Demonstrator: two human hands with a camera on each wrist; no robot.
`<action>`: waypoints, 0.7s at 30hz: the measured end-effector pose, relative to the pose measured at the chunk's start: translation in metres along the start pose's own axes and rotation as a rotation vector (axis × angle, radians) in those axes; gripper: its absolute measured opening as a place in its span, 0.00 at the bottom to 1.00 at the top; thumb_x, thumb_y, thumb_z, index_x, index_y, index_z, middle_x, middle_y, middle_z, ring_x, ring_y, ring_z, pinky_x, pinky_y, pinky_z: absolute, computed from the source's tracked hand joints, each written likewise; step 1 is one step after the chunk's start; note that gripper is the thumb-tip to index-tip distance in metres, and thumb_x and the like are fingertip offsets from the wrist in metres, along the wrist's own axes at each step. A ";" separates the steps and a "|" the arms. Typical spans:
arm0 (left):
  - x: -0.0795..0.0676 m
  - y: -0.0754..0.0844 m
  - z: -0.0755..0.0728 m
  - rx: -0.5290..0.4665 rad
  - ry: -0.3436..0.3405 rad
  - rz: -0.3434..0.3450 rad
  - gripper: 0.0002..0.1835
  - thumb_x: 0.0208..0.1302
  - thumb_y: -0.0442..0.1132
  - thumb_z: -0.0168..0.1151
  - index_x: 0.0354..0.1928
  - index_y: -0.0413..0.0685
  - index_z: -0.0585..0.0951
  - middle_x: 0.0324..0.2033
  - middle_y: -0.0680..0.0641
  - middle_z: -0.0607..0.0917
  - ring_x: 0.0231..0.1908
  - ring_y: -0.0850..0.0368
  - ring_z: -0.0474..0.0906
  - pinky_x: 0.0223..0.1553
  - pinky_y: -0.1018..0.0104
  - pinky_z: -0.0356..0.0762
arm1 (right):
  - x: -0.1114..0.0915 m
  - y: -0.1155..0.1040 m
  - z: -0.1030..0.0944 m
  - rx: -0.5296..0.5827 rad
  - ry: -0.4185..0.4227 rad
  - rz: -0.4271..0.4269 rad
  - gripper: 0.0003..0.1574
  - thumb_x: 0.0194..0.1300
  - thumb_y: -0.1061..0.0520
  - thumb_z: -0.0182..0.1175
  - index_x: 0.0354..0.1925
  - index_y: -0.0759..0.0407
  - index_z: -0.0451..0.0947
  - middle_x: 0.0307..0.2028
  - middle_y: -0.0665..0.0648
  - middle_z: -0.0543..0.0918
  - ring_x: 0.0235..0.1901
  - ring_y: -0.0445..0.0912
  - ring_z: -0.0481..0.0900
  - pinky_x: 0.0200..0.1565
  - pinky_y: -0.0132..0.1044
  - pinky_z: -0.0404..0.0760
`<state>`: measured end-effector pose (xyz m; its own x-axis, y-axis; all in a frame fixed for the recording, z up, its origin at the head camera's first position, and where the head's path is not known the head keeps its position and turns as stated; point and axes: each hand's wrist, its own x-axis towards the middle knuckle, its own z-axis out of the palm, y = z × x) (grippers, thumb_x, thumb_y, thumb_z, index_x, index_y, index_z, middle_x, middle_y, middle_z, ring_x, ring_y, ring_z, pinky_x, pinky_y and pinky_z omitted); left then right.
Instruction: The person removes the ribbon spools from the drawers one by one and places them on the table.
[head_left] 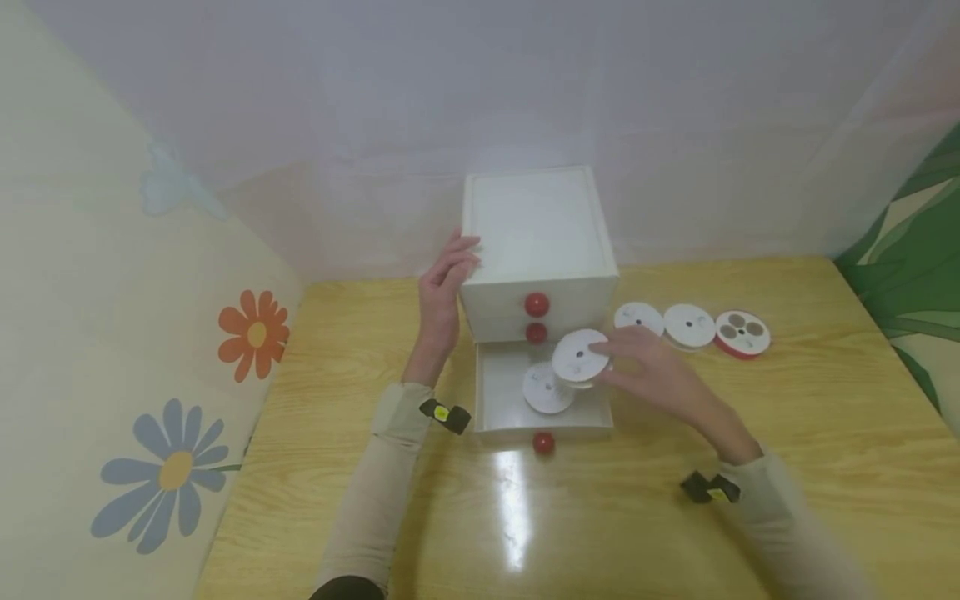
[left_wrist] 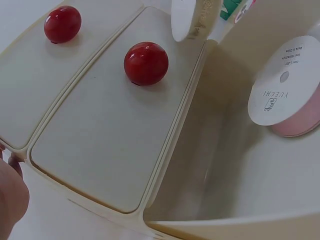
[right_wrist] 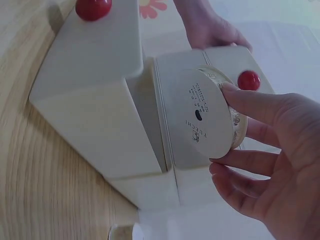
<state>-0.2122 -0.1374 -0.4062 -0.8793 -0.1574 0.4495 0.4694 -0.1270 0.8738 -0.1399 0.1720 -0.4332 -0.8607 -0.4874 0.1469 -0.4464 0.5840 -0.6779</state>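
Observation:
A small white drawer cabinet [head_left: 536, 225] has red ball knobs, and its bottom drawer [head_left: 497, 379] is pulled out. My left hand [head_left: 441, 296] rests against the cabinet's left side, fingertips at the top edge. Between thumb and fingers, my right hand [head_left: 660, 371] pinches a ribbon spool [right_wrist: 197, 117] by its rim. That spool has white faces and a patterned cream ribbon, and it is above the open drawer. Inside the drawer lies another ribbon spool [left_wrist: 282, 80], wound with pink ribbon. From above, the held spool partly covers it.
Right of the cabinet on the wooden table [head_left: 810, 433] lie a white spool [head_left: 630, 313] partly behind my right hand, a second white spool [head_left: 688, 325] and a red-edged spool [head_left: 742, 333]. A pale curtain [head_left: 450, 100] hangs behind; a flower-patterned wall [head_left: 97, 292] stands left.

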 end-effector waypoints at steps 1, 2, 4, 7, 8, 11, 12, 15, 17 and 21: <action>0.000 0.000 0.000 0.005 0.001 -0.002 0.13 0.66 0.34 0.59 0.33 0.63 0.87 0.52 0.57 0.87 0.74 0.56 0.64 0.77 0.64 0.54 | -0.002 0.003 -0.003 -0.002 0.022 -0.005 0.26 0.65 0.51 0.72 0.59 0.57 0.84 0.64 0.64 0.80 0.65 0.63 0.73 0.66 0.68 0.69; 0.000 0.000 0.000 0.007 0.002 -0.003 0.13 0.66 0.35 0.59 0.33 0.64 0.87 0.52 0.57 0.87 0.74 0.55 0.65 0.77 0.64 0.54 | -0.004 0.005 -0.005 -0.004 0.050 -0.014 0.26 0.64 0.52 0.73 0.58 0.57 0.84 0.62 0.65 0.81 0.64 0.63 0.74 0.65 0.68 0.71; 0.001 -0.001 0.000 0.008 0.003 -0.006 0.12 0.65 0.36 0.59 0.33 0.64 0.87 0.52 0.58 0.87 0.74 0.56 0.65 0.77 0.64 0.54 | -0.007 0.010 -0.010 -0.011 0.102 -0.026 0.25 0.61 0.55 0.75 0.56 0.59 0.85 0.59 0.65 0.83 0.61 0.63 0.77 0.64 0.66 0.73; 0.001 -0.001 0.000 0.010 0.004 -0.009 0.11 0.65 0.36 0.59 0.33 0.64 0.86 0.51 0.58 0.87 0.74 0.56 0.65 0.77 0.64 0.54 | -0.013 0.017 -0.016 -0.018 0.159 -0.034 0.24 0.59 0.58 0.76 0.54 0.60 0.86 0.56 0.64 0.85 0.59 0.63 0.79 0.62 0.65 0.75; 0.001 -0.002 0.000 0.010 0.005 -0.010 0.11 0.65 0.36 0.59 0.33 0.64 0.86 0.52 0.58 0.87 0.74 0.56 0.65 0.77 0.63 0.54 | -0.015 0.020 -0.017 -0.015 0.168 -0.026 0.24 0.59 0.58 0.76 0.54 0.60 0.86 0.55 0.64 0.86 0.59 0.63 0.79 0.62 0.64 0.75; 0.000 -0.001 0.000 0.009 0.007 -0.014 0.11 0.65 0.37 0.60 0.33 0.64 0.86 0.52 0.58 0.87 0.74 0.56 0.65 0.77 0.63 0.54 | -0.019 0.028 -0.020 -0.006 0.183 0.015 0.24 0.59 0.57 0.76 0.54 0.60 0.86 0.54 0.63 0.86 0.56 0.61 0.81 0.60 0.61 0.77; 0.000 -0.001 0.000 0.009 0.009 -0.017 0.11 0.65 0.36 0.60 0.33 0.64 0.86 0.52 0.58 0.87 0.74 0.56 0.65 0.77 0.64 0.54 | -0.021 0.030 -0.021 0.006 0.183 0.032 0.24 0.60 0.57 0.75 0.55 0.60 0.86 0.54 0.62 0.87 0.56 0.60 0.81 0.60 0.61 0.77; 0.000 0.000 0.001 0.007 0.010 -0.027 0.11 0.64 0.37 0.60 0.33 0.64 0.86 0.52 0.58 0.87 0.74 0.57 0.64 0.77 0.64 0.54 | -0.024 0.038 -0.022 0.025 0.193 0.062 0.24 0.61 0.56 0.75 0.55 0.61 0.85 0.54 0.63 0.87 0.55 0.61 0.82 0.59 0.60 0.77; 0.000 0.000 0.001 0.006 0.008 -0.031 0.11 0.65 0.36 0.60 0.33 0.64 0.86 0.52 0.58 0.87 0.74 0.58 0.64 0.77 0.64 0.54 | -0.026 0.043 -0.023 0.030 0.189 0.084 0.24 0.63 0.55 0.74 0.56 0.61 0.85 0.54 0.64 0.86 0.54 0.62 0.83 0.58 0.61 0.78; 0.000 0.000 0.000 0.007 -0.002 -0.026 0.12 0.66 0.35 0.60 0.33 0.63 0.86 0.53 0.57 0.87 0.74 0.58 0.64 0.77 0.64 0.53 | -0.029 0.052 -0.024 0.026 0.178 0.124 0.25 0.65 0.52 0.72 0.57 0.63 0.84 0.56 0.68 0.85 0.51 0.65 0.84 0.55 0.66 0.79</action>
<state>-0.2118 -0.1369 -0.4058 -0.8914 -0.1518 0.4270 0.4457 -0.1240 0.8865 -0.1436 0.2323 -0.4554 -0.9393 -0.2895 0.1842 -0.3299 0.6142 -0.7169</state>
